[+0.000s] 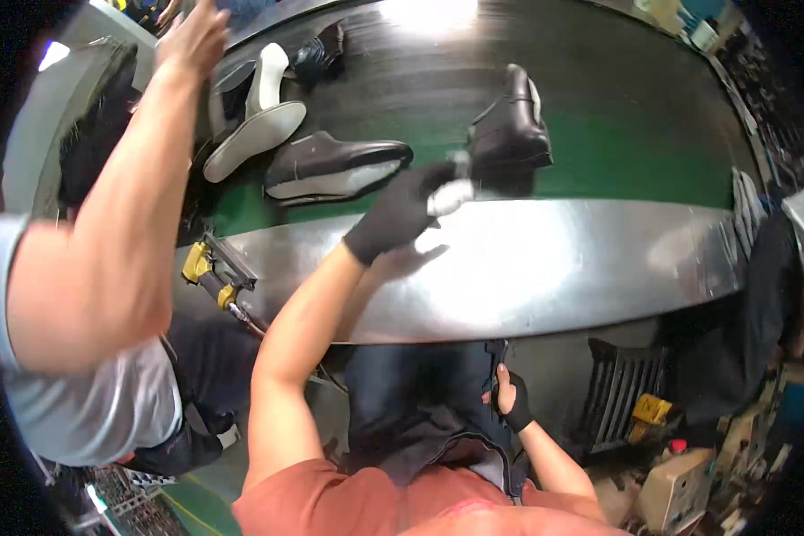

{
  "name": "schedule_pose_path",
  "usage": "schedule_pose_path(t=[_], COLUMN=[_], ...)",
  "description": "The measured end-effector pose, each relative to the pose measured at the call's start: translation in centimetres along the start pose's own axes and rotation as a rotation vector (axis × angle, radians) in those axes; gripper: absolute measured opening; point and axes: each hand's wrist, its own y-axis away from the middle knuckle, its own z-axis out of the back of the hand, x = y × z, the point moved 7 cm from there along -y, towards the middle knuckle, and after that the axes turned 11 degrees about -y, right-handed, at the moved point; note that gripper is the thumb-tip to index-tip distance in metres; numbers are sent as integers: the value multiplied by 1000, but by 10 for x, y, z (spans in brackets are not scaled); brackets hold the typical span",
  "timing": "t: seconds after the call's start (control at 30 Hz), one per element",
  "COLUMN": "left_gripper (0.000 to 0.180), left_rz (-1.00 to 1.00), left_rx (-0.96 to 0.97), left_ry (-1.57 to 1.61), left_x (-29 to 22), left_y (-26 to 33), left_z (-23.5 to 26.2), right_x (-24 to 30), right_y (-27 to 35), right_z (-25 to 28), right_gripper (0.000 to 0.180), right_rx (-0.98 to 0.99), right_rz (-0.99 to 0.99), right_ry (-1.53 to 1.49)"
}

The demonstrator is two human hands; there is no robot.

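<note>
My left hand (400, 217), in a black glove with pale fingertips, reaches over the metal edge of the work surface. Its fingers are blurred beside a black leather shoe (512, 127), and whether they touch it I cannot tell. That shoe stands on the green and black belt. Down by my lap, my right hand (513, 399), in a black glove with bare fingers, is closed around a slim dark tool (494, 362) whose kind I cannot make out. Left of my left hand, another black shoe (338, 165) lies on its side, its pale underside partly showing.
More shoes, one with a pale sole (255, 141), lie at the far left of the belt (616, 161). A yellow and black air tool (207, 272) with a hose rests by the metal edge (634, 255). A co-worker's arm (134, 188) reaches across the left side. A black crate (623, 393) stands lower right.
</note>
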Motion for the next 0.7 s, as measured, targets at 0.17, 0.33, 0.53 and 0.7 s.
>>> schedule_pose_path(t=[0.17, 0.33, 0.53, 0.7], left_gripper=[69, 83, 73, 77], left_rz=[-164, 177, 162, 222], left_rx=[-383, -512, -744, -711], left_ry=[-1387, -1382, -1057, -779], left_x=[34, 131, 84, 113], left_y=[31, 43, 41, 60], left_z=[118, 192, 123, 134], right_x=[-1, -13, -3, -20], right_y=[-32, -33, -34, -17], right_z=[10, 9, -10, -14], right_gripper=[61, 57, 62, 69], right_rx=[62, 98, 74, 21], right_rz=[93, 520, 166, 69], right_ry=[186, 464, 234, 217])
